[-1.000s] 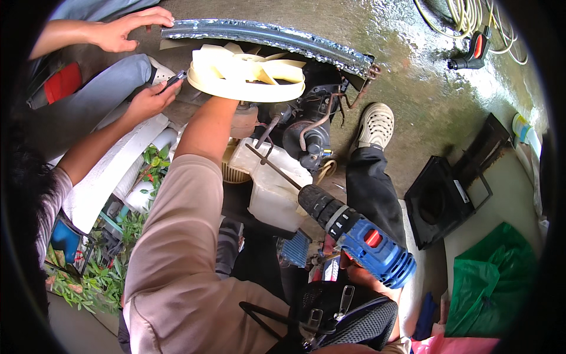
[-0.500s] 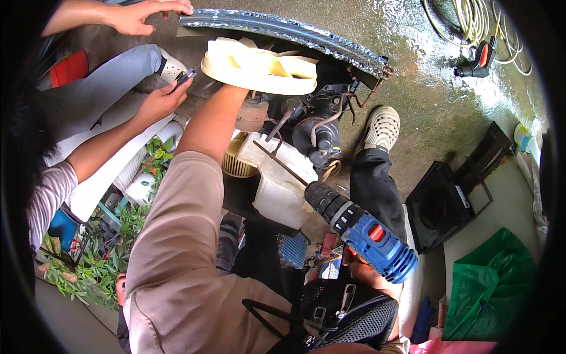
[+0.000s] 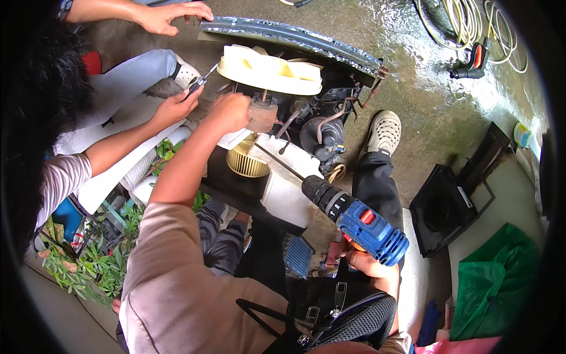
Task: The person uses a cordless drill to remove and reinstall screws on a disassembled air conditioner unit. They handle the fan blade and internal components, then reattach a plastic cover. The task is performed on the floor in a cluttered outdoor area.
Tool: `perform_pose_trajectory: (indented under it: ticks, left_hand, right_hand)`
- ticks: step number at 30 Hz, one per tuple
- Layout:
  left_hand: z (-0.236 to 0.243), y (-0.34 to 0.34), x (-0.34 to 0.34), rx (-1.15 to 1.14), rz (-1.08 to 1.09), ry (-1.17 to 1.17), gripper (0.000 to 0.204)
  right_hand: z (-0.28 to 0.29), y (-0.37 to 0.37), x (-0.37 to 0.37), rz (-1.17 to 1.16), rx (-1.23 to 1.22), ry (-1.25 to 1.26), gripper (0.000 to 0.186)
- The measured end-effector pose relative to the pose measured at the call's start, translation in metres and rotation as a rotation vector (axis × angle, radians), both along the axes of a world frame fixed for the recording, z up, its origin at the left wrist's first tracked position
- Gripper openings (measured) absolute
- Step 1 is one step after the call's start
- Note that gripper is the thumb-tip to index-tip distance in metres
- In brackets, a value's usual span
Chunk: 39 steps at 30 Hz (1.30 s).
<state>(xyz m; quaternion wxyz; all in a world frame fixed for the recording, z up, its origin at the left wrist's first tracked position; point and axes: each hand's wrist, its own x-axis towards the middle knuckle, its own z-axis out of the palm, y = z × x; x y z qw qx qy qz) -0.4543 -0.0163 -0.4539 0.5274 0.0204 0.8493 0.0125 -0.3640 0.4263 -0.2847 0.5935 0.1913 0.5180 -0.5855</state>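
My left hand is closed beside a rusty motor, just under a cream fan; what its fingers hold, if anything, is hidden. My right hand grips a blue cordless drill, whose long bit points up-left across a white plastic housing. A yellowish blower wheel sits left of that housing. Behind are a black compressor with copper pipes and a long, curved-looking coil.
A co-worker's hands are at left, one holding a screwdriver, the other touching the coil. Plants stand lower left. At right lie hose loops, a black nozzle tool, black panels and a green bag. My shoe is beside the unit.
My left hand came down from behind the fan into view under it. The co-worker's hands moved right, the screwdriver now tilted toward the fan. The drill shifted slightly right.
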Motion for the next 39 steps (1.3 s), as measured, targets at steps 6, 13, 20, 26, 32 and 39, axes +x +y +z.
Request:
perform_pose_trajectory:
  ticks: [6,13,20,26,32,39]
  left_hand:
    - [0.096,0.025,-0.026,0.395,0.463,0.167,0.022]
    - [0.054,0.027,-0.093,0.52,0.155,0.672,0.031]
    - [0.007,0.014,-0.113,0.381,-0.077,0.332,0.038]
    - [0.006,0.0,-0.127,0.15,-0.025,0.179,0.036]
    - [0.025,-0.007,-0.028,0.25,0.359,1.009,0.023]
    - [-0.022,0.002,0.043,0.563,1.78,0.692,0.041]
  right_hand:
    - [0.001,0.002,0.002,0.09,0.018,0.065,0.034]
    - [-0.002,0.009,0.012,-0.105,0.007,-0.107,0.036]
    - [0.0,0.021,0.009,-0.091,0.021,-0.054,0.036]
    - [0.01,0.022,0.005,-0.313,0.072,-0.136,0.032]
    - [0.003,0.021,-0.007,-0.16,0.017,-0.004,0.048]
    - [0.001,0.012,-0.008,-0.184,-0.014,-0.142,0.036]
